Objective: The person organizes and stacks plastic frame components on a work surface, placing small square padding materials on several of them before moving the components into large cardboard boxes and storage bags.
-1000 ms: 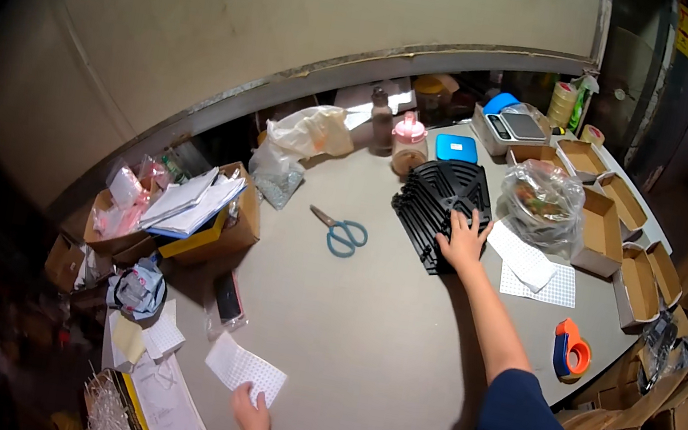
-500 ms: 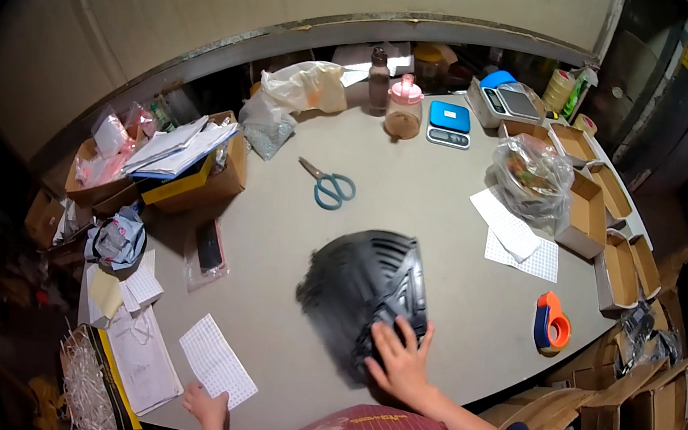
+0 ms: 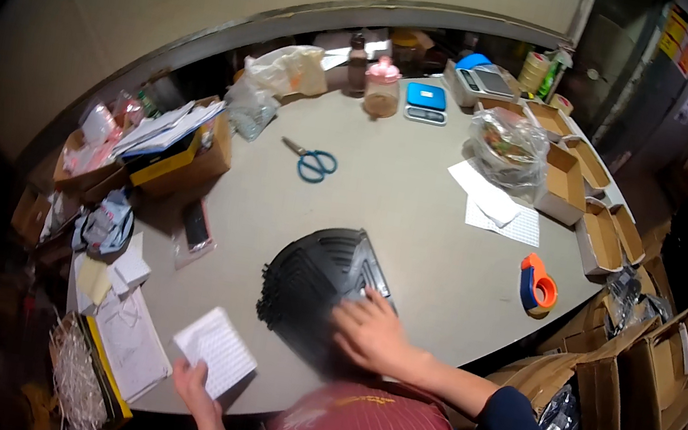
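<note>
My left hand grips the lower left edge of a white sheet printed with a fine grid, which is raised at a tilt near the table's front edge. In front of me lies a black, ridged, fan-shaped plastic piece with a rough, knobbly left edge. My right hand rests over its right side, fingers extended across the surface and slightly blurred. A small pale spot shows at the fingertips; I cannot tell what it is. Beyond the black piece lie teal-handled scissors.
An orange and blue tape dispenser lies at right, below more printed sheets and a clear bag. Small open cartons line the right edge. Scales, bottles stand at back; a paper-filled box at left.
My left hand has picked up the gridded sheet from the table. The black piece has settled flat, and my right hand has shifted over its surface. The whole view has shifted slightly.
</note>
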A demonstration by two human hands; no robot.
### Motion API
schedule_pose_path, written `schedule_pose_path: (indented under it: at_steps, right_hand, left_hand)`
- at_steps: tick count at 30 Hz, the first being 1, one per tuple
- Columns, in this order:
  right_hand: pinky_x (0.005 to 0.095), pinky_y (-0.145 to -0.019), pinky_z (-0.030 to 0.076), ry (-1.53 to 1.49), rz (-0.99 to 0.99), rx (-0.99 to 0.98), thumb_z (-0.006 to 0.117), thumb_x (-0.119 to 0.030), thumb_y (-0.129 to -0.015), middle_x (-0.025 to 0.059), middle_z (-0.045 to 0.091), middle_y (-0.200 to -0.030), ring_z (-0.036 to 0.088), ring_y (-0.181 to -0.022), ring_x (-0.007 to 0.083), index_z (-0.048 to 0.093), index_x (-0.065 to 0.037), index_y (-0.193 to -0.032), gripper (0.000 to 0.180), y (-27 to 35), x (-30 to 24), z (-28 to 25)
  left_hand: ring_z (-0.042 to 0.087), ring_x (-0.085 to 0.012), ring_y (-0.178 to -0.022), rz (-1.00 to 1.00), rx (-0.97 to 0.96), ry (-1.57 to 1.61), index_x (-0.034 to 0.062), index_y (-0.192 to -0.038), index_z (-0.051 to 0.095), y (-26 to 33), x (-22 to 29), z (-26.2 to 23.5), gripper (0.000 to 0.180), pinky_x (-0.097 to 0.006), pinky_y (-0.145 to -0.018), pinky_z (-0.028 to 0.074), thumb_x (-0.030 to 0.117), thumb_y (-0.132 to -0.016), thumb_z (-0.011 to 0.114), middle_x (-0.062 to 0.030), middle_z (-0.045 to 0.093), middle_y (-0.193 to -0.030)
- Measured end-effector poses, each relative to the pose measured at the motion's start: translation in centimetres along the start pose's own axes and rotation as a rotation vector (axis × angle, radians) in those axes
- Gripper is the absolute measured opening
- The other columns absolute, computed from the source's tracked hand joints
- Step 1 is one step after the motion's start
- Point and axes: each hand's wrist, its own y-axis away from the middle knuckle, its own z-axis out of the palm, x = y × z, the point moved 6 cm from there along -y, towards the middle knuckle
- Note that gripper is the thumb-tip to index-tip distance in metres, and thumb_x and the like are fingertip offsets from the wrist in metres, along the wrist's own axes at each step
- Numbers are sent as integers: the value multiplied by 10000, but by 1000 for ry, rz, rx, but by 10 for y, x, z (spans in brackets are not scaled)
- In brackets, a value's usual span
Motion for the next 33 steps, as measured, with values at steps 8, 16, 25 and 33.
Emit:
schedule_pose_path:
  at_steps: [8, 16, 25, 33]
  right_hand:
    - [593, -1132, 288, -203, -371, 158, 695, -304, -883, 232, 432, -1490, 420, -1365, 418, 444, -17, -1444, 679, -48, -46, -99]
    - [399, -967, 495, -805, -232, -290, 684, -360, -922, 254, 542, -1361, 597, -1166, 418, 361, 1, -1486, 743, -36, -59, -69]
    - [407, -762, 547, -671, -78, -232, 713, -335, -902, 184, 690, -1033, 695, -910, 351, 548, -53, -1293, 510, -30, -42, -48]
    - [330, -639, 521, -704, 22, -166, 752, -351, -870, 107, 689, -870, 677, -736, 223, 630, -47, -1096, 398, -20, -14, -61]
  left_hand:
    - [659, -168, -1044, -114, -704, 105, -66, -1409, 447, 61, 86, 153, 449, -287, -908, 521, 39, -985, 551, -159, 670, -1195]
    - [665, -183, -1042, -222, -832, 252, -73, -1326, 544, 105, 84, 168, 390, -312, -909, 520, 56, -964, 607, -148, 680, -1170]
    - [616, -157, -1042, 761, -625, -570, 6, -1389, 509, 80, 144, 178, 538, -307, -921, 482, -5, -876, 672, -90, 685, -1099]
    - [639, -89, -804, 16, -744, -113, -27, -1235, 570, 70, 90, 172, 390, -237, -710, 520, -29, -866, 696, -71, 707, -937]
